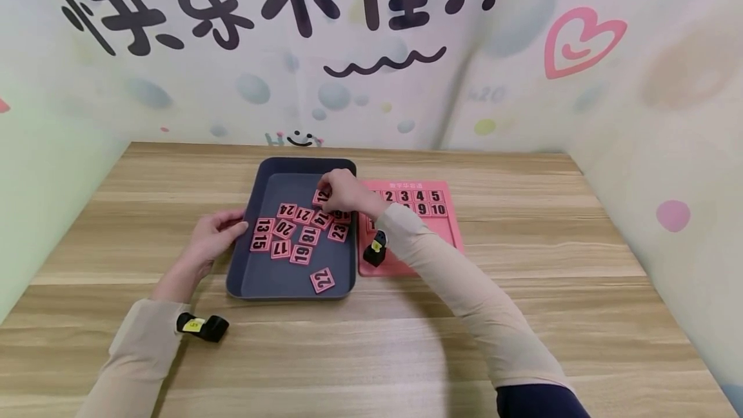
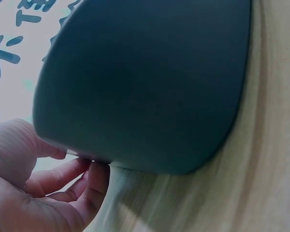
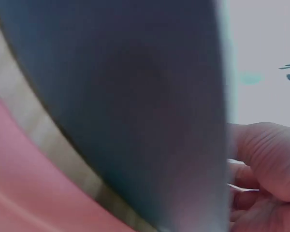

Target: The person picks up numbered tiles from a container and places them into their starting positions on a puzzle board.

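A dark grey tray (image 1: 255, 279) holds several pink number tiles, among them tile 22 (image 1: 322, 280) and tile 18 (image 1: 309, 235). My left hand (image 1: 216, 234) grips the tray's left side, thumb at the rim and fingers against the outer wall; the left wrist view shows this hand (image 2: 63, 188) at the wall. Over the tray's upper right, my right hand (image 1: 348, 191) has curled fingers at tile 12 (image 1: 320, 197) and seems to pinch it. The tray wall hides those fingertips from the right wrist view, where part of the hand (image 3: 270, 169) shows.
Right of the tray lies a pink number board (image 1: 429, 231) with tiles in its upper rows, partly covered by my right forearm. The wooden table (image 1: 522, 231) extends around both. Behind it stands a printed backdrop (image 1: 371, 102).
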`<state>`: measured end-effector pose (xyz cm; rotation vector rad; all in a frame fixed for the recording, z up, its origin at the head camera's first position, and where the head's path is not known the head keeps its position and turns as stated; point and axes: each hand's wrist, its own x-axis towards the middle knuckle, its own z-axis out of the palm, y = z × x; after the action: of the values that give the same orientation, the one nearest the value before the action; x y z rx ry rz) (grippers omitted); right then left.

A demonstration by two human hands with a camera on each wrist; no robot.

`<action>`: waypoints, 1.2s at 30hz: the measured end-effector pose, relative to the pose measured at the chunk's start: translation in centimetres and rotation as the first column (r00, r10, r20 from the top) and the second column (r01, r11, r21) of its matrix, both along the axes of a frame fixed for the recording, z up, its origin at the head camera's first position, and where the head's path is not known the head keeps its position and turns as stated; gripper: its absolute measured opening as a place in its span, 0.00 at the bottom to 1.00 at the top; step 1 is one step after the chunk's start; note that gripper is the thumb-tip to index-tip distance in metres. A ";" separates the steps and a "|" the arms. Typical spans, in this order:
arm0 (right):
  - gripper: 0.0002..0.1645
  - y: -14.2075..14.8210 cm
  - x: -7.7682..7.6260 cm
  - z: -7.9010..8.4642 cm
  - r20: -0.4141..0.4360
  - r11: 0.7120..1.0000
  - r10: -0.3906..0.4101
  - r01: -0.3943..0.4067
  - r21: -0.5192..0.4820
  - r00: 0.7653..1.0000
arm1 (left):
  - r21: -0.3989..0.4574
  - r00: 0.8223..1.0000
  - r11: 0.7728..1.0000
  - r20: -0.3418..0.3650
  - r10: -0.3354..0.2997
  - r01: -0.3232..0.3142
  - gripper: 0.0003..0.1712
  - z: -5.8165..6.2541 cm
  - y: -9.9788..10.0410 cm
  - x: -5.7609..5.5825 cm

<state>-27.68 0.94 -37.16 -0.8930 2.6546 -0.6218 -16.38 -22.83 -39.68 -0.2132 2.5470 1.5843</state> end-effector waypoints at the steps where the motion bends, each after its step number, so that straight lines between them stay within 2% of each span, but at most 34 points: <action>1: 0.26 0.2 0.0 0.2 0.004 1.000 -0.007 0.007 -0.012 1.000 | 0.002 1.000 1.000 0.001 0.000 0.000 0.26 0.0 0.0 0.0; 6: 0.28 1.6 0.5 1.4 0.009 0.997 0.000 0.001 -0.082 1.000 | -0.001 1.000 1.000 0.010 0.006 -0.006 0.26 -0.1 0.1 -0.1; 11: 0.28 4.0 1.7 2.6 0.024 0.989 -0.016 0.019 -0.144 1.000 | -0.012 1.000 1.000 0.005 0.002 -0.002 0.27 -0.2 0.1 -0.2; 15: 0.27 6.3 2.6 2.8 0.012 0.985 -0.037 0.039 -0.171 0.999 | -0.015 1.000 1.000 -0.009 0.005 -0.006 0.27 -0.3 0.0 -0.1; 22: 0.24 10.1 4.0 1.0 -0.003 0.975 -0.074 0.071 -0.209 0.997 | -0.013 1.000 1.000 0.002 0.012 -0.012 0.27 -0.2 0.1 -0.2; 29: 0.21 12.3 5.5 -1.2 -0.004 0.984 -0.130 0.129 -0.127 0.991 | -0.014 1.000 1.000 0.007 0.002 -0.002 0.27 -0.1 0.0 -0.1; 36: 0.21 12.9 6.4 -1.6 -0.018 0.980 -0.192 0.190 -0.060 0.981 | -0.020 1.000 1.000 0.009 0.003 -0.003 0.27 -0.1 0.1 -0.1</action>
<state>-21.27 13.88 -38.80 -0.6682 2.7787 -0.7401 -16.50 -22.71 -39.79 -0.2260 2.5582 1.5557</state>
